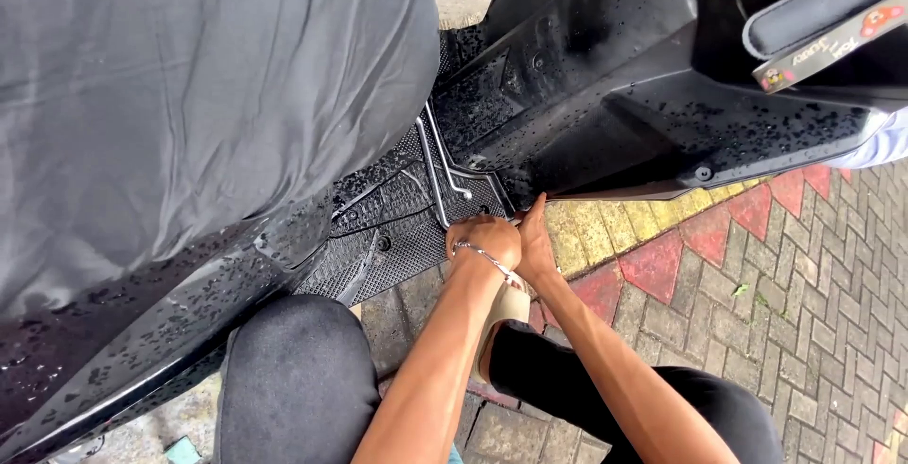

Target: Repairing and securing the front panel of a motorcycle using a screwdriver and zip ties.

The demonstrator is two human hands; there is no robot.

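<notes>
I crouch beside a wet black scooter (pixel 605 76). Both hands meet at the right edge of its footboard (pixel 397 227), which carries a textured black mat and a thin metal rail (pixel 437 175). My left hand (pixel 484 240), with a thin bracelet on the wrist, is curled into a fist over that edge. My right hand (pixel 535 242) presses against it, thumb pointing up at the lower rim of the front body panel (pixel 653 185). The right fingers are hidden behind the left hand.
A grey cloth cover (pixel 189 86) drapes the seat at left. Water drops cover the black panels. My knees in dark trousers (pixel 293 379) and a beige sandal (pixel 506 317) are below. Grey, red and yellow paving bricks (pixel 785 284) spread to the right.
</notes>
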